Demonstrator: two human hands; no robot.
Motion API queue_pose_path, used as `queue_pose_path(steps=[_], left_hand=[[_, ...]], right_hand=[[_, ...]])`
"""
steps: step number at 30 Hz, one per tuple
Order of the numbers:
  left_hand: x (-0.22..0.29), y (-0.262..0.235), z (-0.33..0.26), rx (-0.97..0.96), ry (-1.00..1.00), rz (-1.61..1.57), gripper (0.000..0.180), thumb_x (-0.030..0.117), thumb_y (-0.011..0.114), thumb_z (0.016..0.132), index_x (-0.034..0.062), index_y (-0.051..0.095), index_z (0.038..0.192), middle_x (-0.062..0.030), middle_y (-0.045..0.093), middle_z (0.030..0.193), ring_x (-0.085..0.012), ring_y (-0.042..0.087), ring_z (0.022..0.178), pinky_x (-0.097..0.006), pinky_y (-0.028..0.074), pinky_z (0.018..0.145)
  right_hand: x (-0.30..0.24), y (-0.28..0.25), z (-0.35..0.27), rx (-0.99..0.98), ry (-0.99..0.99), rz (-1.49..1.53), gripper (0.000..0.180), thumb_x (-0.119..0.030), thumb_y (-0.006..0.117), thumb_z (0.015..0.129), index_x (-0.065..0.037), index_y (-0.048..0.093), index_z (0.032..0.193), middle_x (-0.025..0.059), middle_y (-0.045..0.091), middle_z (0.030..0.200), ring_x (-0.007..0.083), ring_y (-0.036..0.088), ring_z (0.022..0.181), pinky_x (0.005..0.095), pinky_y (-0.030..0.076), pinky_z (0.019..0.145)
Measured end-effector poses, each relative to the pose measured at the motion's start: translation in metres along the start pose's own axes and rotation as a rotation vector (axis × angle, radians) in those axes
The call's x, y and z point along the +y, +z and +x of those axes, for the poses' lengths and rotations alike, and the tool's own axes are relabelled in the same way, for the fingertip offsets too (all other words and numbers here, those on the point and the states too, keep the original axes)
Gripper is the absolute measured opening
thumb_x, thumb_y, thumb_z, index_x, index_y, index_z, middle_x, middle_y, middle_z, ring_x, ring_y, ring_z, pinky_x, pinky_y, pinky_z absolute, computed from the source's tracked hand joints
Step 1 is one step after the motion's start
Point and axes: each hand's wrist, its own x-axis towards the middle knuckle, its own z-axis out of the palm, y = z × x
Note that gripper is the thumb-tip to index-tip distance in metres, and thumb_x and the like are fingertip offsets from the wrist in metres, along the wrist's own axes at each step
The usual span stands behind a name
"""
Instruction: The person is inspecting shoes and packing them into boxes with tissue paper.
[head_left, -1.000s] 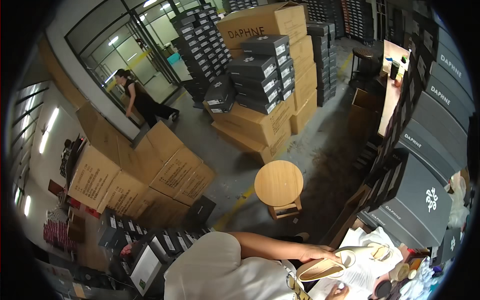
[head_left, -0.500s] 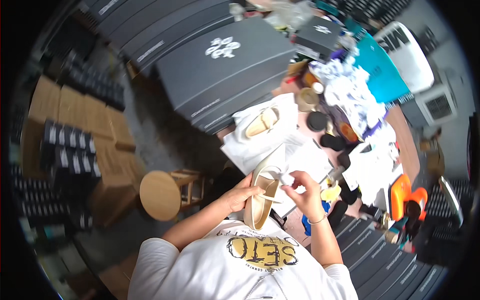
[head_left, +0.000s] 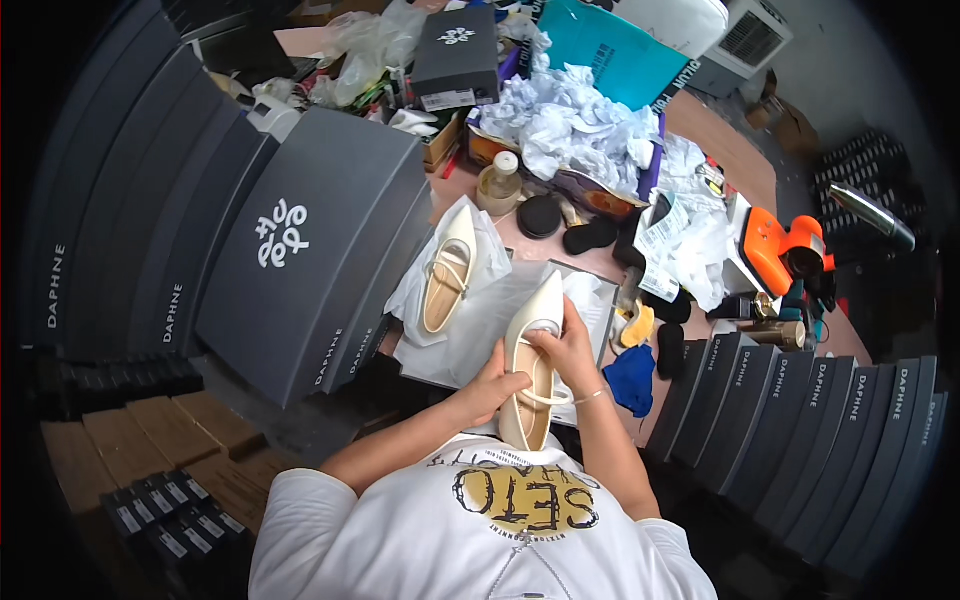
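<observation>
While the second shoe (head_left: 447,272) lies apart on white wrapping paper (head_left: 470,330) up and to the left, the shoe (head_left: 532,365) in hand is held over the near edge of the table (head_left: 740,165), just in front of the person's chest. Its long axis runs almost straight away from the body, pointed toe far and slightly right, heel end close to the shirt, opening and strap facing up. Both hands meet on it from opposite sides. The left hand (head_left: 493,385) grips its left flank about midway, fingers curled round the edge. The right hand (head_left: 565,345) clasps the forward part from the right, fingers bent over the vamp near the toe. So the right hand is nearer the toe, the left nearer the heel and strap. Whether either thumb presses inside the opening cannot be told. The other shoe lies roughly parallel, toe also pointing away, nearer the left hand, beside a slanting stack of dark grey boxes (head_left: 310,250). Crumpled tissue (head_left: 565,120) is heaped further back.
</observation>
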Motion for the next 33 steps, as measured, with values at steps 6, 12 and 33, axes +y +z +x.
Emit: queue_pose_path(steps=[6, 12, 33], left_hand=[[0.012, -0.002, 0.020, -0.052, 0.060, -0.087, 0.059, 0.020, 0.054, 0.093, 0.0100, 0.024, 0.143, -0.0081, 0.048, 0.127, -0.0196, 0.051, 0.116, -0.036, 0.043, 0.100], [0.012, 0.006, 0.040, -0.065, 0.158, -0.089, 0.055, 0.040, 0.040, 0.101, 0.0052, 0.029, 0.141, -0.0119, 0.046, 0.134, -0.0203, 0.049, 0.122, -0.035, 0.042, 0.099], [0.070, -0.041, -0.019, 0.117, 0.240, 0.599, 0.044, 0.008, 0.067, 0.068, -0.0001, 0.060, 0.111, -0.0126, 0.064, 0.106, -0.0230, 0.063, 0.096, -0.035, 0.050, 0.088]], right_hand=[[-0.027, -0.031, 0.005, -0.142, 0.120, 0.067, 0.081, -0.004, 0.067, 0.084, -0.002, 0.017, 0.147, 0.0207, 0.048, 0.132, 0.0195, 0.058, 0.104, 0.0300, 0.050, 0.084], [-0.013, -0.015, -0.038, -0.146, -0.284, -0.484, 0.121, -0.025, 0.086, 0.064, -0.004, 0.003, 0.150, 0.0239, 0.019, 0.151, 0.0317, 0.039, 0.130, 0.0369, 0.036, 0.105], [0.016, -0.057, -0.077, -0.386, 0.120, 1.140, 0.097, -0.026, 0.074, 0.058, 0.001, 0.031, 0.142, 0.0227, 0.042, 0.135, 0.0378, 0.062, 0.098, 0.0422, 0.054, 0.084]])
